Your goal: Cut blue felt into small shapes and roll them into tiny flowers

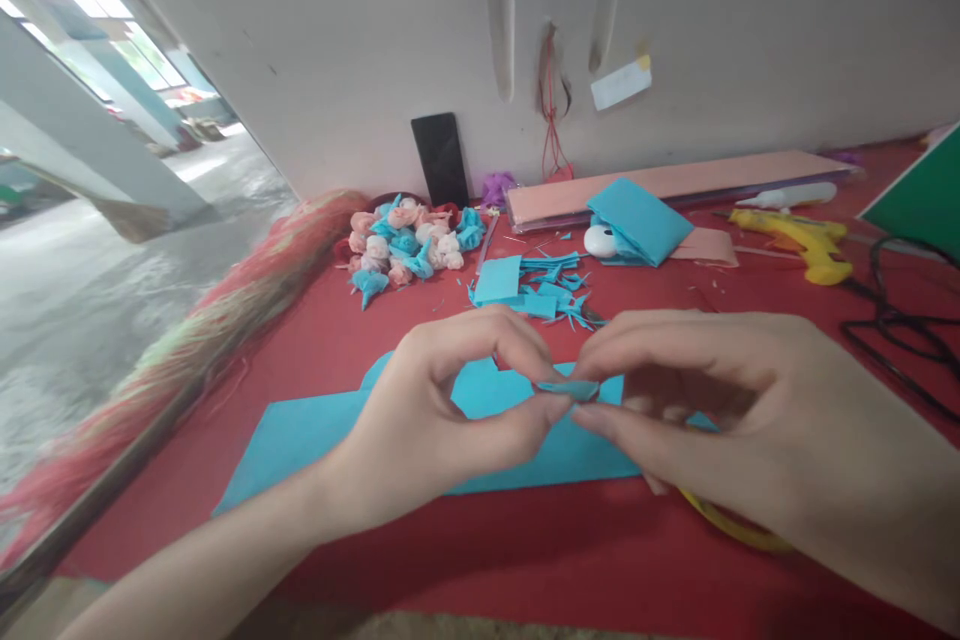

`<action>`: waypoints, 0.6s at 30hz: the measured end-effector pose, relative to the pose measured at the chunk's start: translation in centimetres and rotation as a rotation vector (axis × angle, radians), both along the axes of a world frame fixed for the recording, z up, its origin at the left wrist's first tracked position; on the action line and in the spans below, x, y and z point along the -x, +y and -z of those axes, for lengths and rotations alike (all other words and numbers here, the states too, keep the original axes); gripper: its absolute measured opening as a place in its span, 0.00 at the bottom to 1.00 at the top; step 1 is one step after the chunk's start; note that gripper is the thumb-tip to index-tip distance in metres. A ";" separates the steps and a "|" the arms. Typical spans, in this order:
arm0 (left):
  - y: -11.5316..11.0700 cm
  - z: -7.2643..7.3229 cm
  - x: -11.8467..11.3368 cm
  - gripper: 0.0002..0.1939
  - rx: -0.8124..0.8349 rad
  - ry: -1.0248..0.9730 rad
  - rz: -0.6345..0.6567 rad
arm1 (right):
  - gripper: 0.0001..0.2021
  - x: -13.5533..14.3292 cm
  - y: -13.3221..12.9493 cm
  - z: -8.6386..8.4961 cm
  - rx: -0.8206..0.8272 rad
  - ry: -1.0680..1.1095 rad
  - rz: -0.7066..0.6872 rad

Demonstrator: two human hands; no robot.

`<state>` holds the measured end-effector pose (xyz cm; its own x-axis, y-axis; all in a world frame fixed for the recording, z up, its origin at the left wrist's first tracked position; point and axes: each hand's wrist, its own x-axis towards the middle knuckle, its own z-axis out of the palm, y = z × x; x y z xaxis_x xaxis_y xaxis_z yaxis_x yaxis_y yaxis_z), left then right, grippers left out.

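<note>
A small folded piece of blue paper (pixel 570 388) is pinched between the fingertips of both hands. My left hand (pixel 472 400) grips its left end with thumb and forefinger. At the other end, my right hand (pixel 697 400) pinches it, with something yellow, perhaps a scissors handle (pixel 739 528), partly hidden beneath that hand. Under both hands a large blue sheet (pixel 300 440) lies flat on the red table (pixel 450 560). Just beyond are a small blue square (pixel 498 280) and cut blue scraps (pixel 559 285).
Pink, white and blue paper flowers (pixel 405 245) are piled at the back left, near an upright black phone (pixel 440 160). Toward the back right are a folded blue packet (pixel 641 220), a yellow glue gun (pixel 799 235) and a black cable (pixel 900 320).
</note>
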<state>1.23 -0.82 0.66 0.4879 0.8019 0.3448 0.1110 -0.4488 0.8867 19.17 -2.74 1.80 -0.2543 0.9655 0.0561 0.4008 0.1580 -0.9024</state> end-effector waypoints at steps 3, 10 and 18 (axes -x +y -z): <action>-0.5 0.0 -0.1 0.07 0.044 -0.018 -0.015 | 0.04 -0.1 -0.2 0.2 -0.145 -0.001 -0.042; -0.9 0.2 -0.6 0.06 0.183 -0.062 -0.023 | 0.07 -0.1 -0.3 0.1 -0.330 -0.073 -0.047; -0.9 0.6 -0.7 0.05 0.289 -0.155 -0.056 | 0.08 -0.2 -0.8 0.0 -0.317 -0.086 -0.002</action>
<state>1.89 -1.70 0.06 0.3996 0.9016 0.1658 -0.0175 -0.1733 0.9847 19.36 -3.52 1.78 -0.2732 0.9028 0.3321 0.4724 0.4267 -0.7712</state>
